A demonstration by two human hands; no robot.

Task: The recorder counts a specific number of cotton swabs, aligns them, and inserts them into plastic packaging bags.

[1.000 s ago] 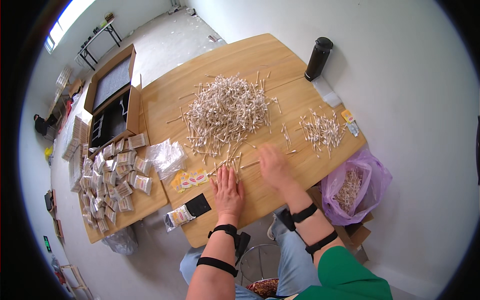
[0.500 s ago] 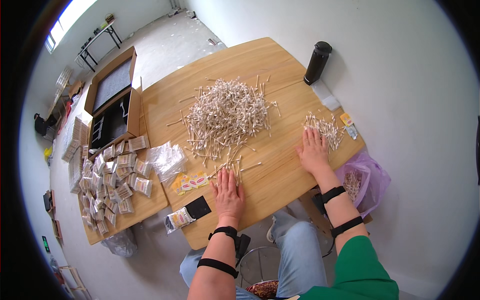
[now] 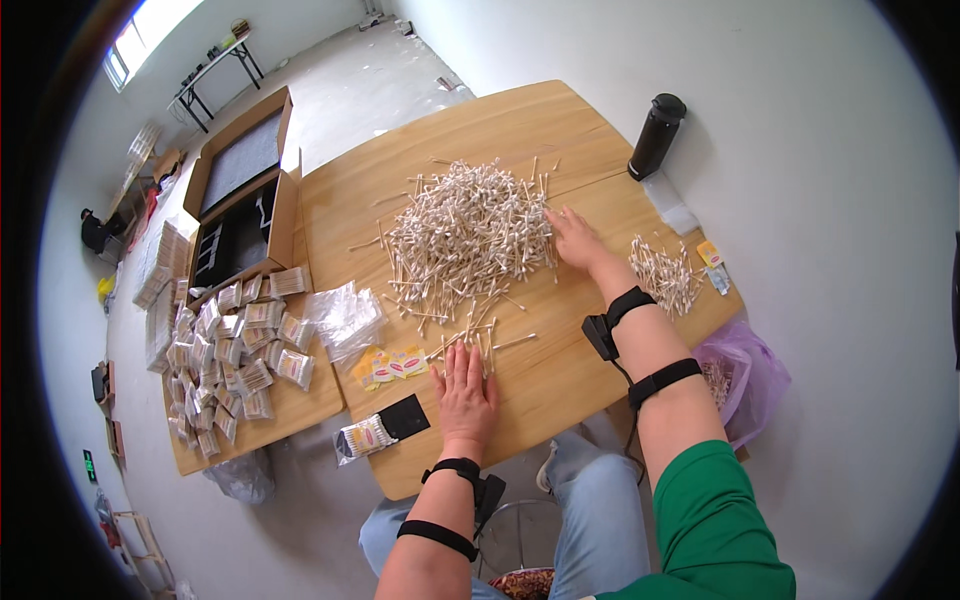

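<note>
Wooden table [image 3: 560, 385] bears swabs [image 3: 470, 235] heaped just left of the right grip [image 3: 578, 241].

Daylight glares through a window [image 3: 150, 30] at upper left, near a black-legged folding table [image 3: 219, 60]; grey floor [image 3: 340, 85] meets a plain white wall [image 3: 820, 200] at right.

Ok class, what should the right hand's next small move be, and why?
Probably a gentle inward push by the right hand against the large swab pile: it reaches the pile's right edge, where swabs straggle outward, while the left hand lies flat nearer the person.
</note>
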